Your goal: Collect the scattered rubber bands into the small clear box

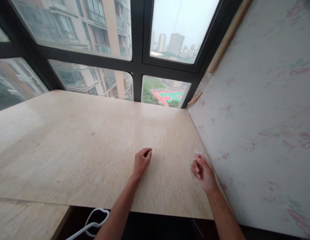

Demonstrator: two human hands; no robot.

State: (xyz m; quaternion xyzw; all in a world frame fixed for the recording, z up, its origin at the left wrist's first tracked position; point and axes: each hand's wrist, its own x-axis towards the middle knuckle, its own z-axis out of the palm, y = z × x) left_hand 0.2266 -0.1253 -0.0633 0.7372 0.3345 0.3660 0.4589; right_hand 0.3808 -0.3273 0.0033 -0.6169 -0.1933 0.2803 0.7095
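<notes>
My left hand (142,160) is over the middle of the beige marble-patterned countertop (115,163), thumb and fingertips pinched together. Whatever may be between those fingers is too small or hidden to name. Near the wall on the right, my right hand (203,170) is closed, its fingers curled on a piece of clear plastic (198,151) that looks like a small thin bag. The plastic shows above the knuckles and faintly at their left side. A small thin ring-shaped loop (93,133) lies flat on the countertop, well to the left of both hands.
Dark-framed windows (138,66) rise behind the countertop. A wall with floral wallpaper (257,133) borders it on the right, with peeling trim near the window corner. Below the front edge at left is a white curved tube-like thing (96,225), beside a lower beige surface (25,216).
</notes>
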